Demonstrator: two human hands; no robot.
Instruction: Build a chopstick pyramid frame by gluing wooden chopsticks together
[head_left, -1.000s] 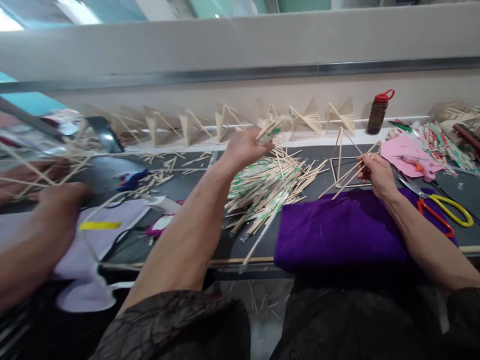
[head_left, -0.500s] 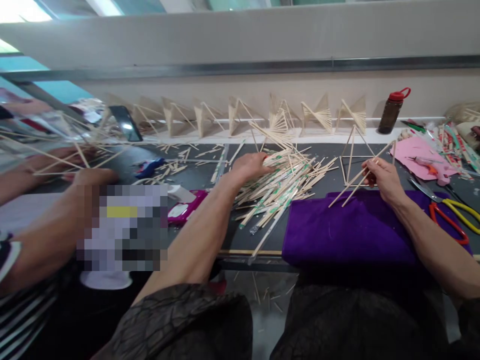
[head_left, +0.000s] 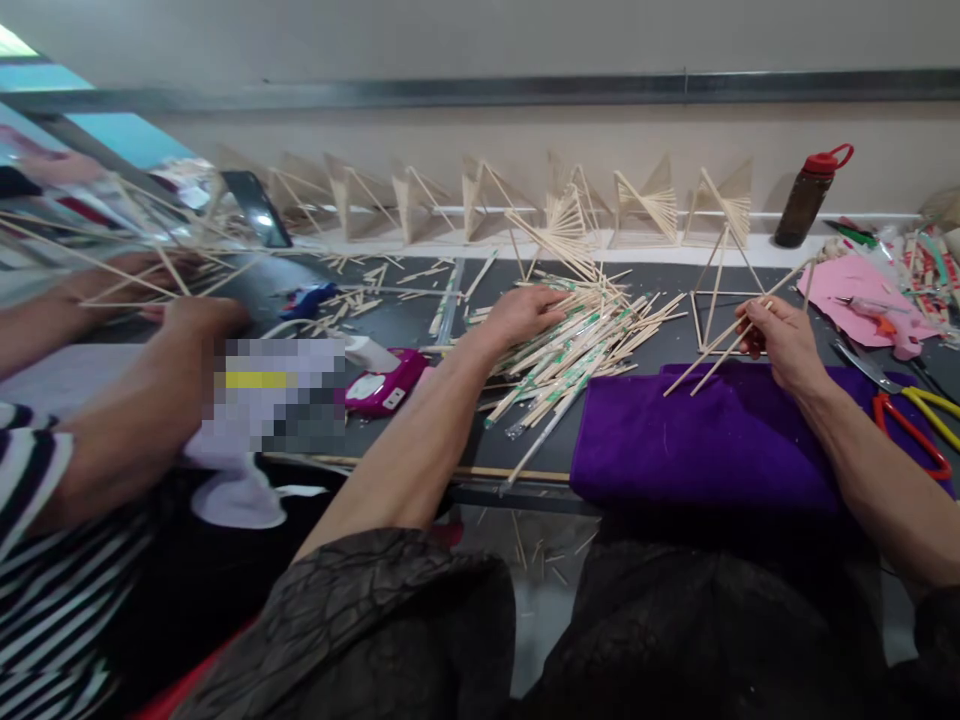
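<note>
Fingertips pinched together, the right hand holds thin wooden sticks at right, while the left hand lies on a stick pile farther left, hiding part of it; whether it grips any cannot be told. Across the far side stretches a pale wall, behind a dark grey table. Folded purple cloth lies nearer than an open stick frame; twisted stick models line the far edge, left of a red-capped bottle. One second earlier, the left hand held a bundle aloft.

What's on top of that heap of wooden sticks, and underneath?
The left hand is on the heap of sticks; whether it grips any is unclear. Dark tabletop shows around the heap, but whatever lies directly underneath is covered.
</note>
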